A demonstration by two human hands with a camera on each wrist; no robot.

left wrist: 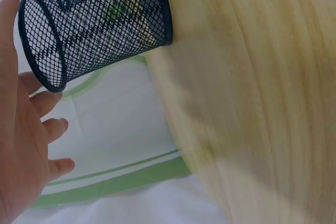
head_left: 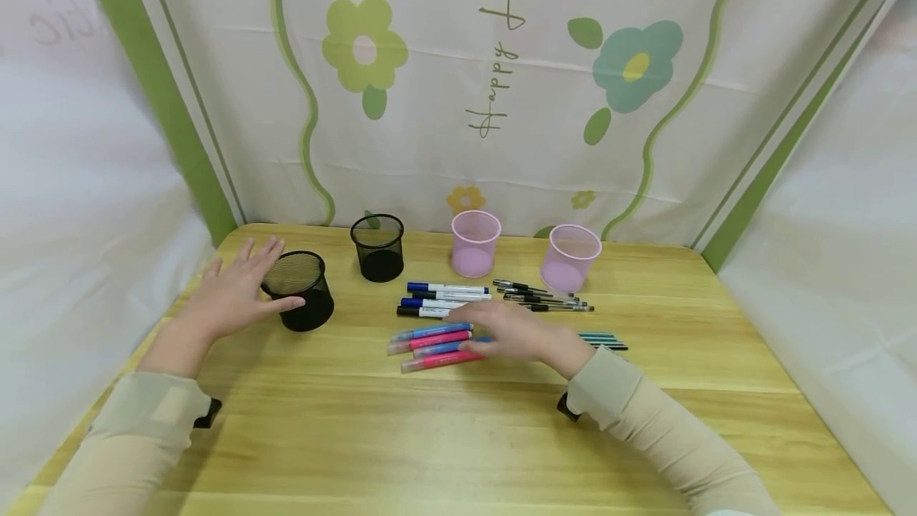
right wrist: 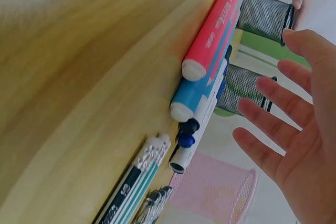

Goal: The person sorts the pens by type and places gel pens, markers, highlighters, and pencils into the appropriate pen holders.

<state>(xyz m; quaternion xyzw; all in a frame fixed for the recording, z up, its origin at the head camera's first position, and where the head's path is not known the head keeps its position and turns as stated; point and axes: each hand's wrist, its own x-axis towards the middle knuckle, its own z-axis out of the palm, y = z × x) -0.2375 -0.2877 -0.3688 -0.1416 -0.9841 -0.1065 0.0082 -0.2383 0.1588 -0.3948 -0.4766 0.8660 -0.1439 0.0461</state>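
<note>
My left hand (head_left: 232,293) is at the leftmost black mesh pen cup (head_left: 308,310), fingers spread at its rim. In the left wrist view the thumb and fingers lie along the open end of that cup (left wrist: 105,27), not curled round it. Over the markers hovers my right hand (head_left: 519,331), its fingers apart and relaxed with nothing in them. Below its fingertips lie pink markers (head_left: 437,361) and blue markers (head_left: 433,331) with clear caps. In the right wrist view a pink marker (right wrist: 212,35) and a blue marker (right wrist: 191,95) lie beside the spread fingers.
Behind stand another black mesh cup (head_left: 380,261) and two pink mesh cups (head_left: 474,257). Whiteboard markers (head_left: 447,289), black pens (head_left: 548,301) and teal and black pencils (head_left: 607,341) lie in groups on the wooden table (head_left: 401,436). A printed curtain (head_left: 444,142) hangs behind.
</note>
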